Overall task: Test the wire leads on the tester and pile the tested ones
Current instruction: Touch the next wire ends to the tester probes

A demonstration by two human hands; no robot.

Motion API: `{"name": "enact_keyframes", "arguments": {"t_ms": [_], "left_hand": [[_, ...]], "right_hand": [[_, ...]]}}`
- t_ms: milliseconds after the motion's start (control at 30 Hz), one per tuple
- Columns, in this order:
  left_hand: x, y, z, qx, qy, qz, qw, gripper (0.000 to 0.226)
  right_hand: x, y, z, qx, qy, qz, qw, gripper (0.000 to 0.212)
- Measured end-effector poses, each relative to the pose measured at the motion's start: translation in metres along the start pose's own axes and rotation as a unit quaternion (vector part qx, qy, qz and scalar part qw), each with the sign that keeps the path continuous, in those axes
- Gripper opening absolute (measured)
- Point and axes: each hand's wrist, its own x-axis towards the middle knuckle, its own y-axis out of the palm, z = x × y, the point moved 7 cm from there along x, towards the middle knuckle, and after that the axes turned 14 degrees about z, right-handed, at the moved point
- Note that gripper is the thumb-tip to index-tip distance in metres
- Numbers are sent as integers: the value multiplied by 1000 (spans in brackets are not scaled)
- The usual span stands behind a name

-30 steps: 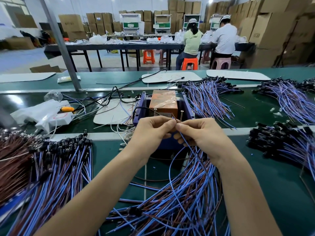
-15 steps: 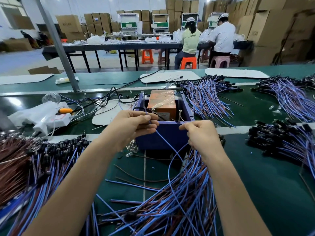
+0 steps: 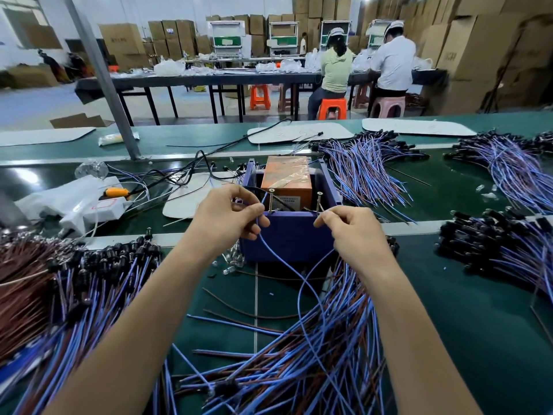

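The tester is a blue box (image 3: 287, 235) with an orange block (image 3: 285, 175) inside and two upright screws, the left screw (image 3: 271, 200) and the right screw (image 3: 318, 202), at its near edge. My left hand (image 3: 230, 214) pinches the blue wire lead (image 3: 278, 262) and holds its end by the left screw. My right hand (image 3: 353, 232) pinches the lead's other end close to the right screw. The lead hangs in a loop down into a heap of blue and brown leads (image 3: 299, 354) between my forearms.
More lead piles with black connectors lie at the left (image 3: 74, 289), far right (image 3: 502, 250) and behind the tester (image 3: 368, 163). A white power strip (image 3: 98, 208) and cables sit left of the box. Two people sit at a far table.
My hands moved apart from the middle of the box, stretching the lead. Its two ends now sit at the left and right screws.
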Motion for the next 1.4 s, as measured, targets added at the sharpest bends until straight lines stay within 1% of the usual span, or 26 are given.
{"name": "enact_keyframes", "arguments": {"t_ms": [200,400,567,833,1100,1400], "left_hand": [[2,-3,2,80,9,-39,996,12],[0,5,0,76,26,-48,996,11],[0,5,0,83,34,-57,994,15],[2,3,0,81,40,-39,995,15],[4,0,1,53,44,-23,997,14],[4,3,1,47,50,-34,997,14]], "right_hand": [[-1,-2,-2,16,-2,9,1000,32],[0,-1,-2,30,-3,6,1000,31],[-1,-1,-2,27,-8,10,1000,30],[-2,-2,-2,28,-4,15,999,29],[-2,-3,-1,32,-4,18,999,30],[0,-2,-4,39,-4,14,999,31]]}}
